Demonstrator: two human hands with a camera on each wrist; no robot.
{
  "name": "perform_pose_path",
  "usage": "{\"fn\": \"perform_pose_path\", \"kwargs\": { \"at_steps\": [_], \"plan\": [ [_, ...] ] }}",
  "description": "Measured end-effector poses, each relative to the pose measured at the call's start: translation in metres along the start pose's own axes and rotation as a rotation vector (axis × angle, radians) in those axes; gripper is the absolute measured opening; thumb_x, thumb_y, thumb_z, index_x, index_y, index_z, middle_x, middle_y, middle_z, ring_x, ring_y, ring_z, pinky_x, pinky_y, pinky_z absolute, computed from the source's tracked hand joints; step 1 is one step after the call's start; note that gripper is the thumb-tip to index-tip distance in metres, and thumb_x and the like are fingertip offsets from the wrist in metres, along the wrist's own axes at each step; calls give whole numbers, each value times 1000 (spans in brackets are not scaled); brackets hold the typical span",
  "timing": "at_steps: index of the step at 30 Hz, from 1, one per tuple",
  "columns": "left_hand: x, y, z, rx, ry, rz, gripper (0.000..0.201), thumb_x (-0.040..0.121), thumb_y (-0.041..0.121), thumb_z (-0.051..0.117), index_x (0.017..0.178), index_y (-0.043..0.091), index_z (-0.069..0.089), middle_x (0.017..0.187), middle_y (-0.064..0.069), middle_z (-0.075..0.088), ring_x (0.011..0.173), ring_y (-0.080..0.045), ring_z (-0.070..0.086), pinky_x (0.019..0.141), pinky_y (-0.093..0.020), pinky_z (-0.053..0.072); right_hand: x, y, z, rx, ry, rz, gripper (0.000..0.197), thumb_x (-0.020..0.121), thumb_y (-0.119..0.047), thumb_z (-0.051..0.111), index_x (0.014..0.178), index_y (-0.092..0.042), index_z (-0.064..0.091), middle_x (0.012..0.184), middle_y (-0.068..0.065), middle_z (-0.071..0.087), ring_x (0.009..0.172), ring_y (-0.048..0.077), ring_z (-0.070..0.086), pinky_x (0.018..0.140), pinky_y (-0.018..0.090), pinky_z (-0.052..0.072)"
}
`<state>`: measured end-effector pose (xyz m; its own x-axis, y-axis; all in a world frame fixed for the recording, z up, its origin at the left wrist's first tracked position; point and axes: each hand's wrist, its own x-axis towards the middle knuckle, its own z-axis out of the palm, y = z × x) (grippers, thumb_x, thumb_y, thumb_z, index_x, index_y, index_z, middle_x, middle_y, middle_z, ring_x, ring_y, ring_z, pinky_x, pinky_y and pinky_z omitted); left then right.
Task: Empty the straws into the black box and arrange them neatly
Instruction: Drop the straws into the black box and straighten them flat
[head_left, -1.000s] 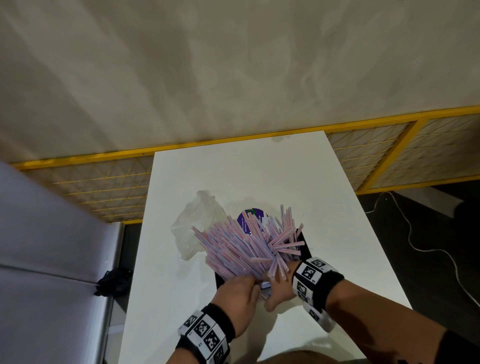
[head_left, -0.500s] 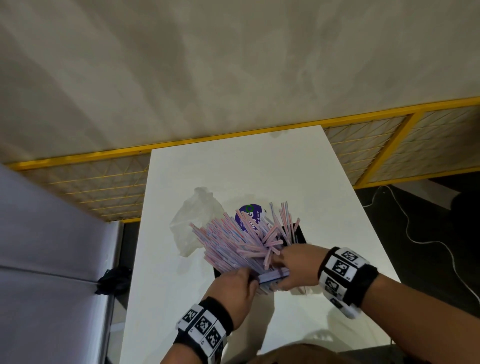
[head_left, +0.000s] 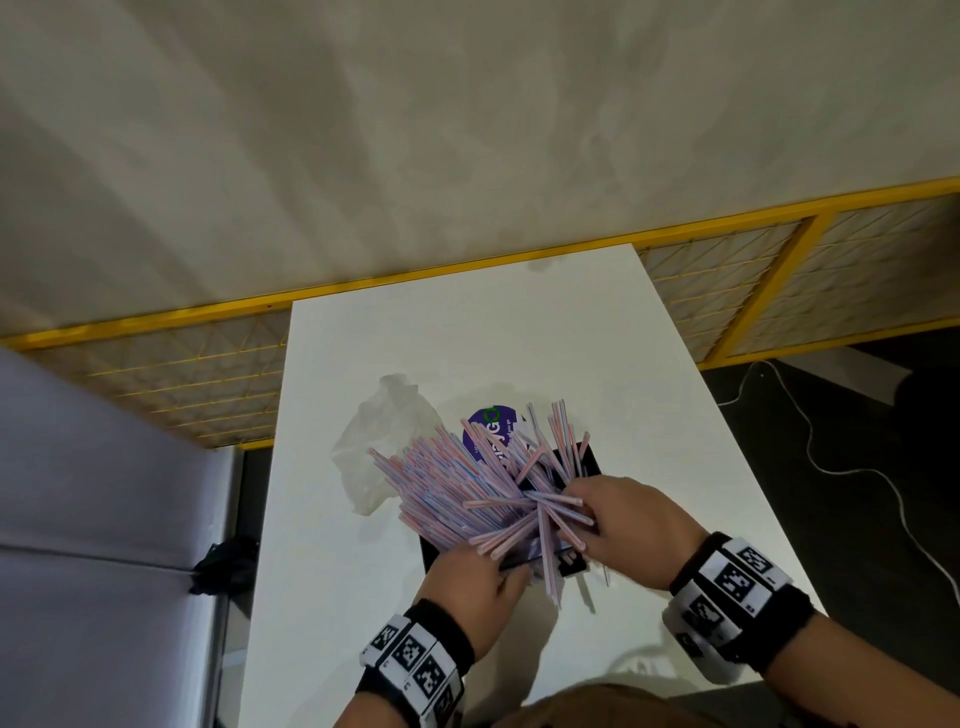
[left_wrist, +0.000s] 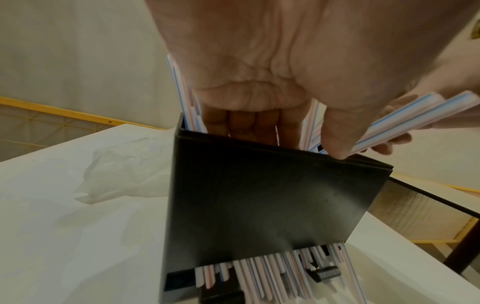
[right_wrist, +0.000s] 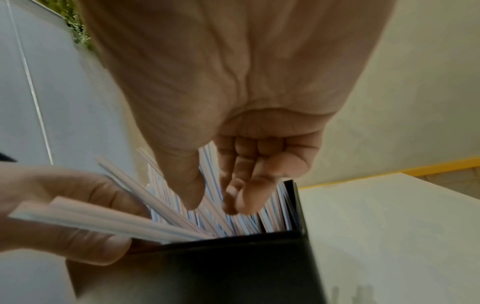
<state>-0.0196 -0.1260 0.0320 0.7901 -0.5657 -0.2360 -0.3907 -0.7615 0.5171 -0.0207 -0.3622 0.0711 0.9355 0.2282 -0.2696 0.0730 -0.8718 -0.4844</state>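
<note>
My left hand sits nearest me at the near rim of the black box, at about six o'clock on the white table. Its fingers curl down inside the box among the striped straws, and between thumb and fingers it holds a few loose straws that point off to three o'clock. Just beyond, at about four o'clock of the box, my right hand reaches over the opening. Its fingers are bent and close together, with the tips down among the straw ends; I cannot tell whether they pinch any. The box stands upright in the middle of the table. Most straws lean out of it in a thick fan toward ten o'clock, while others splay toward one o'clock and a few cross flat over the top. Some straw ends poke out of a slot at the foot of the box's near wall. Beyond the box, at twelve o'clock, lies a round purple label. At ten o'clock, just beside the fan, lies a crumpled clear plastic bag. Farther off runs a yellow-framed mesh fence below a pale wall.
</note>
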Motion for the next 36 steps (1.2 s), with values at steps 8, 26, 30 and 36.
{"fn": "perform_pose_path", "kwargs": {
  "at_steps": [8,26,30,36],
  "plan": [
    [4,19,8,-85,25,47,44,94,57,50,134,39,56,134,18,62,123,-6,56,100,-28,48,-12,-11,20,74,55,-125,19,95,-34,58,111,-39,50,102,-12,62,89,9,59,68,20,37],
    [12,14,-7,-543,343,-87,24,91,28,75,109,40,67,99,19,72,94,-1,68,82,-25,56,10,-26,30,402,140,-135,30,107,-20,45,128,-23,67,116,-3,70,105,9,63,94,31,50],
    [9,8,-8,-517,363,-32,23,94,26,72,110,41,70,101,19,71,97,-5,67,82,-20,53,13,-27,31,490,122,-92,25,105,-25,50,115,-24,73,101,-6,71,93,6,65,87,37,53],
    [15,0,-20,-475,417,22,23,95,23,71,108,42,73,101,21,69,101,-5,66,86,-15,47,15,-31,27,590,14,-109,45,100,-13,47,134,-38,63,112,-1,65,98,19,66,91,43,55]
  ]
}}
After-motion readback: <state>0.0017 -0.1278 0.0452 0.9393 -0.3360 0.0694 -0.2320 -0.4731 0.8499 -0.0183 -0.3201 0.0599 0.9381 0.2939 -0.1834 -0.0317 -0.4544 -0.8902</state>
